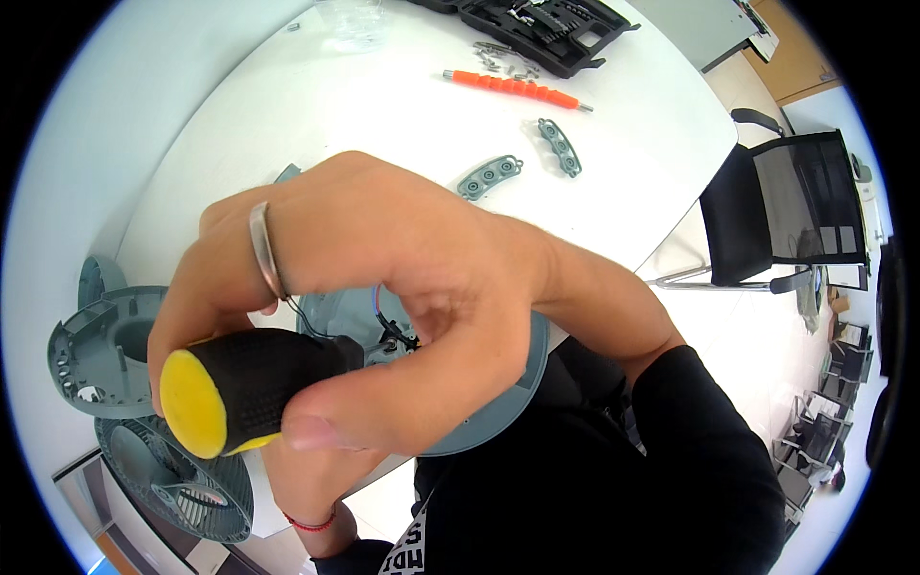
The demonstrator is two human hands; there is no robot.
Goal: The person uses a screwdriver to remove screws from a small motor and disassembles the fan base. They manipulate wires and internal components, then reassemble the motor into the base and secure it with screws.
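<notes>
My right hand (pixel 383 249), with a ring on one finger, is closed round the handle of a black and yellow screwdriver (pixel 278 383). The handle's yellow end faces up, and the shaft is mostly hidden. Beneath the hand is a round blue-grey plastic base (pixel 498 407), with thin wires (pixel 388 326) and small metal parts at its middle. My left hand (pixel 316 470), a red cord at its wrist, is beside the base under the right hand. Its fingers are mostly covered, so their grip does not show.
Left, a round grey housing (pixel 115 350) and a fan with a slatted guard (pixel 177 479) stand near the wall. Two curved grey button strips (pixel 491 177) (pixel 560 149), an orange flexible bit extension (pixel 517 89), loose screws and bits (pixel 508 62) and a black tool case (pixel 551 34) lie farther back. A black chair (pixel 781 201) is at right.
</notes>
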